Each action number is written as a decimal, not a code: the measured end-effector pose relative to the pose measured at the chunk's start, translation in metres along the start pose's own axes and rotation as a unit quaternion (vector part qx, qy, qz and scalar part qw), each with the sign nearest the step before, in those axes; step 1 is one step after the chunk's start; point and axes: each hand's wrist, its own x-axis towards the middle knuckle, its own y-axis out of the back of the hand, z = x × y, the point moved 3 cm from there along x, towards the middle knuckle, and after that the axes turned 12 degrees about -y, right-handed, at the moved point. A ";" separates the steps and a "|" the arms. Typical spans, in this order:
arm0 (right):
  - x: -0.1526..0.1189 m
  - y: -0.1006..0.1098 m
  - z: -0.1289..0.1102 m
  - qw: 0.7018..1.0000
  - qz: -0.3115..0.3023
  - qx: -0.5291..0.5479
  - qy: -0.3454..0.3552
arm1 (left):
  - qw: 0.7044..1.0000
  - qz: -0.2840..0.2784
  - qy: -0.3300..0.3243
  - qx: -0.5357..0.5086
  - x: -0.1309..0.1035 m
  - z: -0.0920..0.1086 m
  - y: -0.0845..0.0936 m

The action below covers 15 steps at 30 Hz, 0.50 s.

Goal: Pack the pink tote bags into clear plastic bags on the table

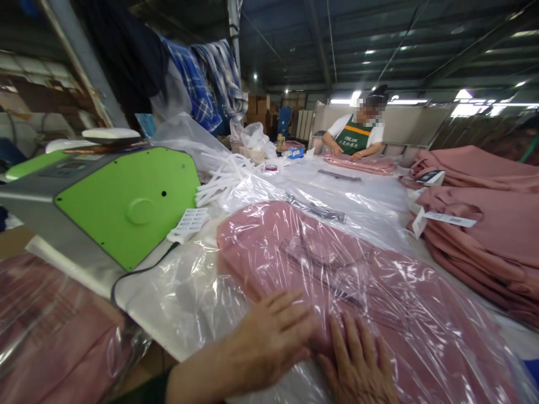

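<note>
In front of me a folded pink garment (261, 241) lies inside a clear plastic bag (415, 280), which is wrinkled and shiny with dark print on it. My left hand (273, 334) rests on the near edge of the bag, fingers stretched out and slightly blurred. Just right of it, my right hand (360, 359) presses flat on the same bag with its fingers spread. Neither hand grips anything. To the left of the garment, an unfilled part of the bag (189, 297) spreads over the white table.
A green and grey machine (135, 207) stands at left, a label sheet (191, 221) beside it. Folded pink garments with tags (484, 235) are piled at right. Another bagged garment (54, 331) lies lower left. Across the table a co-worker (356, 134) handles a bagged pink garment (362, 164).
</note>
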 end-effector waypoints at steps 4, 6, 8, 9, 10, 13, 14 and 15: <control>0.000 0.002 0.000 1.000 -0.008 0.002 -0.005 | 0.996 -0.089 -0.022 0.007 0.024 -0.054 0.003; -0.001 0.002 0.000 1.000 -0.004 0.003 0.000 | 0.994 -0.112 -0.012 0.015 0.016 -0.070 -0.003; -0.002 0.001 0.000 1.000 -0.006 0.003 0.000 | 0.993 -0.118 -0.005 0.027 0.008 -0.074 -0.008; -0.002 0.001 0.000 1.000 -0.007 0.004 -0.002 | 0.992 -0.119 -0.006 0.028 0.006 -0.073 -0.009; -0.002 0.000 0.001 1.000 -0.007 0.006 -0.002 | 0.992 -0.121 -0.012 0.026 0.005 -0.071 -0.008; -0.002 -0.001 0.002 1.000 0.009 0.012 0.003 | 0.989 -0.133 -0.036 0.048 0.008 -0.068 0.005; -0.002 -0.002 0.003 1.000 0.015 0.012 0.005 | 0.987 -0.134 -0.040 0.073 0.009 -0.070 0.012; -0.001 -0.002 0.003 1.000 0.021 0.012 0.007 | 0.984 -0.135 -0.043 0.106 0.008 -0.075 0.019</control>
